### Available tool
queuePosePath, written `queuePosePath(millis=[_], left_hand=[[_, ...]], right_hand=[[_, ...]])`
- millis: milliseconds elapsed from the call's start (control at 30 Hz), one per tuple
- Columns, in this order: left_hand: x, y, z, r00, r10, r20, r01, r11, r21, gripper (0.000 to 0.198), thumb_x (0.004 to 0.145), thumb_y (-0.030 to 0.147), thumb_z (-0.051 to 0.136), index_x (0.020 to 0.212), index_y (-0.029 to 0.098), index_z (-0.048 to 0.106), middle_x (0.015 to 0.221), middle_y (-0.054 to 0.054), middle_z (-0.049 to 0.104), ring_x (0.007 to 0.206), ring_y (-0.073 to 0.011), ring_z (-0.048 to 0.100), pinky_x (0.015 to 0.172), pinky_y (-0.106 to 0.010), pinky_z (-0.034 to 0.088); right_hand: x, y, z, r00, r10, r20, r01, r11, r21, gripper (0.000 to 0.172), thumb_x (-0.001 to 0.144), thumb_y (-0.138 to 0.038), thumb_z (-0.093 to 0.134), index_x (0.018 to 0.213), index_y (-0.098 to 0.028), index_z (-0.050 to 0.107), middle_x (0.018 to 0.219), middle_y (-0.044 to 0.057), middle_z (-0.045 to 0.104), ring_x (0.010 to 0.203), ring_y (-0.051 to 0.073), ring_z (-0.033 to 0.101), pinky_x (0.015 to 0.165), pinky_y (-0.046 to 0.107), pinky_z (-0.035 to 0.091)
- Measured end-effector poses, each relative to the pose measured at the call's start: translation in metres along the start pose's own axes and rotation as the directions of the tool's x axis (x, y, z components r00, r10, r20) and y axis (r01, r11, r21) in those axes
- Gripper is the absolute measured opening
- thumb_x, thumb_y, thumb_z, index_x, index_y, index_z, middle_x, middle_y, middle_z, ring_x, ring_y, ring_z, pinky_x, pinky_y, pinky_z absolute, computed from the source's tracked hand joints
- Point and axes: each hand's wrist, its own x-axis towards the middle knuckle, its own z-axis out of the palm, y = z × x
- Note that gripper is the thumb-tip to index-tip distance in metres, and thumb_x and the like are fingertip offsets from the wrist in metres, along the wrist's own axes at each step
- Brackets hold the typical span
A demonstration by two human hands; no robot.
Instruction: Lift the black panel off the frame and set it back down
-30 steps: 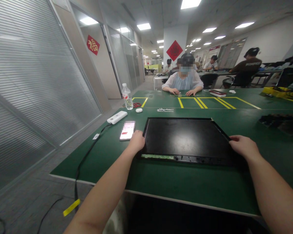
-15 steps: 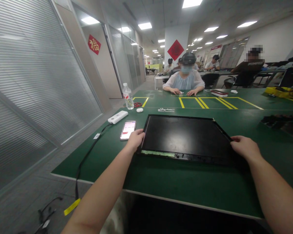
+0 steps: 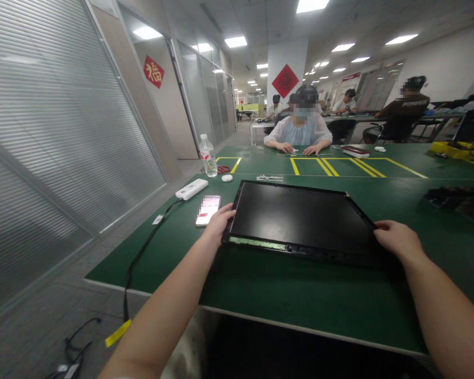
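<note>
A black flat display panel (image 3: pixel 300 213) in a dark frame lies across the space between my hands, over the green table (image 3: pixel 276 295). A pale green strip, like a circuit board, shows along the left part of its near edge. My left hand (image 3: pixel 220 222) is closed on the panel's left side, thumb on the rim. On the opposite side my right hand (image 3: pixel 398 241) grips the right edge, its fingers partly hidden beneath. The panel's left side looks slightly raised off the table. A lit phone (image 3: pixel 208 210) lies just beyond my left hand.
A white power bank (image 3: pixel 191 189) with a black cable, a water bottle (image 3: pixel 208 156), red-handled scissors (image 3: pixel 223 169) and a white earbud case (image 3: pixel 227 178) sit at the left. Dark parts (image 3: pixel 458 202) lie at the right. Across the table sits a person (image 3: pixel 298 129), beyond yellow tape lines.
The panel's left side has risen and tilted a little with my left hand. My right hand stays nearly in place on the right edge.
</note>
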Motion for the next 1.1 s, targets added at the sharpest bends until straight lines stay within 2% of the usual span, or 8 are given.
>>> queuePosePath(millis=[167, 300, 367, 533, 733, 900, 1100], left_hand=[[0.005, -0.002, 0.001, 0.998, -0.029, 0.055, 0.033, 0.997, -0.073, 0.061, 0.086, 0.005, 0.074, 0.145, 0.015, 0.061, 0.085, -0.006, 0.081, 0.062, -0.0183, 0.076, 0.060, -0.026, 0.063], [0.001, -0.001, 0.001, 0.999, -0.034, 0.041, 0.035, 0.999, -0.020, 0.092, 0.078, 0.012, 0.088, 0.159, 0.024, 0.045, 0.089, -0.004, 0.081, 0.059, -0.0195, 0.076, 0.059, -0.028, 0.062], [-0.002, -0.001, 0.000, 0.998, -0.028, 0.050, 0.026, 0.999, 0.025, 0.100, 0.075, 0.015, 0.092, 0.161, 0.027, 0.042, 0.087, -0.003, 0.081, 0.055, -0.0193, 0.074, 0.055, -0.028, 0.060], [-0.002, -0.002, -0.002, 0.993, -0.003, 0.114, -0.006, 0.997, 0.081, 0.071, 0.081, 0.023, 0.091, 0.146, 0.017, 0.062, 0.082, -0.007, 0.080, 0.052, -0.0180, 0.071, 0.050, -0.026, 0.056], [0.003, -0.007, -0.004, 0.982, 0.051, 0.181, -0.063, 0.996, 0.057, 0.053, 0.082, 0.030, 0.091, 0.131, 0.017, 0.074, 0.092, -0.010, 0.082, 0.075, -0.0224, 0.079, 0.059, -0.025, 0.060], [0.005, -0.008, -0.005, 0.978, 0.099, 0.182, -0.115, 0.990, 0.079, 0.050, 0.083, 0.032, 0.090, 0.129, 0.018, 0.076, 0.095, -0.010, 0.083, 0.081, -0.0232, 0.079, 0.066, -0.027, 0.062], [0.002, -0.006, -0.005, 0.975, 0.099, 0.197, -0.117, 0.990, 0.081, 0.048, 0.082, 0.030, 0.091, 0.126, 0.018, 0.077, 0.096, -0.010, 0.083, 0.083, -0.0234, 0.079, 0.068, -0.027, 0.062]], right_hand=[[-0.001, -0.001, -0.001, 1.000, -0.007, -0.003, 0.007, 1.000, 0.011, 0.039, 0.072, -0.028, 0.064, 0.108, -0.022, 0.081, 0.107, 0.011, 0.080, 0.096, 0.032, 0.075, 0.072, 0.037, 0.055], [-0.005, -0.005, -0.006, 1.000, 0.009, 0.020, -0.009, 1.000, 0.014, 0.043, 0.073, -0.027, 0.063, 0.111, -0.021, 0.081, 0.110, 0.013, 0.080, 0.097, 0.032, 0.075, 0.072, 0.037, 0.056], [-0.007, -0.007, -0.007, 1.000, 0.011, 0.029, -0.011, 1.000, 0.010, 0.043, 0.074, -0.028, 0.063, 0.113, -0.020, 0.081, 0.112, 0.013, 0.080, 0.098, 0.032, 0.075, 0.072, 0.037, 0.056], [-0.007, -0.006, -0.006, 1.000, -0.007, 0.011, 0.006, 1.000, 0.012, 0.039, 0.074, -0.027, 0.064, 0.109, -0.021, 0.081, 0.107, 0.012, 0.080, 0.095, 0.031, 0.075, 0.071, 0.035, 0.054], [-0.009, -0.008, -0.007, 1.000, -0.010, 0.012, 0.010, 1.000, -0.010, 0.041, 0.074, -0.027, 0.063, 0.110, -0.022, 0.081, 0.109, 0.012, 0.080, 0.095, 0.030, 0.074, 0.071, 0.034, 0.054], [-0.013, -0.012, -0.010, 0.997, 0.010, 0.071, -0.008, 1.000, -0.020, 0.046, 0.077, -0.028, 0.060, 0.118, -0.020, 0.079, 0.117, 0.013, 0.079, 0.099, 0.030, 0.074, 0.070, 0.035, 0.053], [-0.013, -0.012, -0.011, 0.999, 0.004, 0.042, -0.004, 1.000, -0.004, 0.043, 0.075, -0.027, 0.062, 0.114, -0.021, 0.080, 0.112, 0.014, 0.079, 0.098, 0.032, 0.074, 0.073, 0.037, 0.054]])
